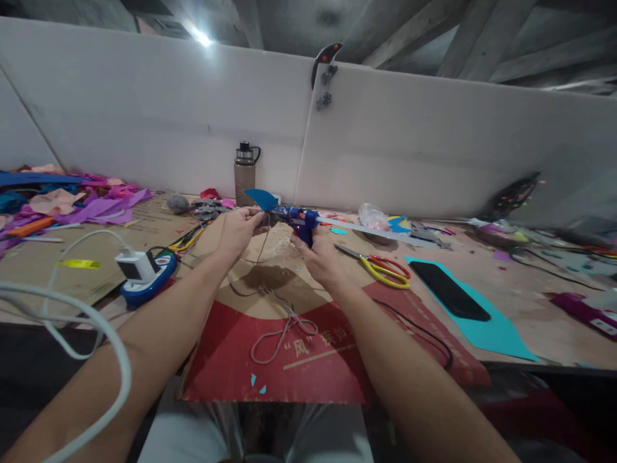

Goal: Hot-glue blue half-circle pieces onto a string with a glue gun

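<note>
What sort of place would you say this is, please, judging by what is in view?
It looks like a craft workshop, though I can't be certain: the right hand holds a blue glue gun, scissors lie on the table, and colourful scraps are heaped at the left.

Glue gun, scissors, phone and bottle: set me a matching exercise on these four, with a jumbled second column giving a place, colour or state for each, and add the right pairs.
Column one
1. glue gun
2. scissors
3. phone
4. bottle

Column two
A. lies on a turquoise sheet
B. stands upright in front of a white panel
C. held in the right hand
D. has one red handle and one yellow handle

Right pairs: 1-C, 2-D, 3-A, 4-B
</note>
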Tool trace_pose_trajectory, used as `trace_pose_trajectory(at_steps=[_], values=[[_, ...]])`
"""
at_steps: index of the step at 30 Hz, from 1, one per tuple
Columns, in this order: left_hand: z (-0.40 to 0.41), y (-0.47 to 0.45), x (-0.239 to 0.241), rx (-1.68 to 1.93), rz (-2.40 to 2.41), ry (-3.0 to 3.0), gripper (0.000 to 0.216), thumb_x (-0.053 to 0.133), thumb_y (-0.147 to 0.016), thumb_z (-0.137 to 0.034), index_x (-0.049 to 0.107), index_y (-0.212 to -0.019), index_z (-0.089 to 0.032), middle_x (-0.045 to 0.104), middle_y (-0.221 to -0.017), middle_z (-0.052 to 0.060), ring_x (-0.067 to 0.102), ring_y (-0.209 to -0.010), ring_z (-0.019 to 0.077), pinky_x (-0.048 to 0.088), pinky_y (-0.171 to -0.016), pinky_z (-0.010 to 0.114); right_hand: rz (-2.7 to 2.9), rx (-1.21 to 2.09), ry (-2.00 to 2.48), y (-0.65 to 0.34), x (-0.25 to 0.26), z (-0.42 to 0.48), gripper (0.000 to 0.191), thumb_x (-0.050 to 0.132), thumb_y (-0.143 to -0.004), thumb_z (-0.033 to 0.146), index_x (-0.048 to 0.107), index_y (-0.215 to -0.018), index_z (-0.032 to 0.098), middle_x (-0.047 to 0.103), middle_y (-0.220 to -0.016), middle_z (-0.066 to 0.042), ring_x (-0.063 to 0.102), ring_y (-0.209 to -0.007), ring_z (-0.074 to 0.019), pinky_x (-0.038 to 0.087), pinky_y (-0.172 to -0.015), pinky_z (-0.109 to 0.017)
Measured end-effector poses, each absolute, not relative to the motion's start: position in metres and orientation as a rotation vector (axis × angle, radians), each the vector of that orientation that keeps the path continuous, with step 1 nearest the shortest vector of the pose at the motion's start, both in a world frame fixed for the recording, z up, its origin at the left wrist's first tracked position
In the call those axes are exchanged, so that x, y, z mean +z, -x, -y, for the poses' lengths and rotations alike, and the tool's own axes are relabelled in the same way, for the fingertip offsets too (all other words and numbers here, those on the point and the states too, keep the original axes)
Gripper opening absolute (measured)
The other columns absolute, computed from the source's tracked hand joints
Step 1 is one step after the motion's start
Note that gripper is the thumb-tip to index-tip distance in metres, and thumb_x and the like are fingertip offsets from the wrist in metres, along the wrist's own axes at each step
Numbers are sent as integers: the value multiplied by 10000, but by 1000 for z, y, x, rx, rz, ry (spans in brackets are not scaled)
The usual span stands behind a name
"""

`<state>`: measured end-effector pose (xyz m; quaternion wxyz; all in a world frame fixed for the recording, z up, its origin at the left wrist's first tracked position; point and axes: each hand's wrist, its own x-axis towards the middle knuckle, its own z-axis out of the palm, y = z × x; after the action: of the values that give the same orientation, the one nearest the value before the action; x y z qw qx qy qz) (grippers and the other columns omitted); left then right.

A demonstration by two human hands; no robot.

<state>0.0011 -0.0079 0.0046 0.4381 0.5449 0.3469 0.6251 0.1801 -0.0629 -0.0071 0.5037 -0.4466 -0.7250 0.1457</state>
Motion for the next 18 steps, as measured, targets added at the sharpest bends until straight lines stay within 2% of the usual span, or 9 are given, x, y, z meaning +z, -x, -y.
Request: trace_pose_trajectory(at_steps=[5, 18], values=[[7, 0, 4, 1583, -881, -1330, 192, 701, -690, -253, 631, -760, -88, 648, -777, 63, 625, -668, 120, 566, -712, 327, 1737, 297, 1091, -183, -8, 61, 250, 503, -809, 312, 561, -1024, 197, 626, -977, -92, 548, -846, -217, 423, -795, -356], [6, 2, 4, 1625, -864, -1335, 215, 684, -695, -260, 614, -803, -88, 670, -773, 67, 647, -694, 139, 576, -712, 338, 1702, 279, 1158, -185, -6, 63, 236, 492, -816, 328, 553, -999, 193, 625, -946, -101, 554, -829, -236, 421, -771, -375]])
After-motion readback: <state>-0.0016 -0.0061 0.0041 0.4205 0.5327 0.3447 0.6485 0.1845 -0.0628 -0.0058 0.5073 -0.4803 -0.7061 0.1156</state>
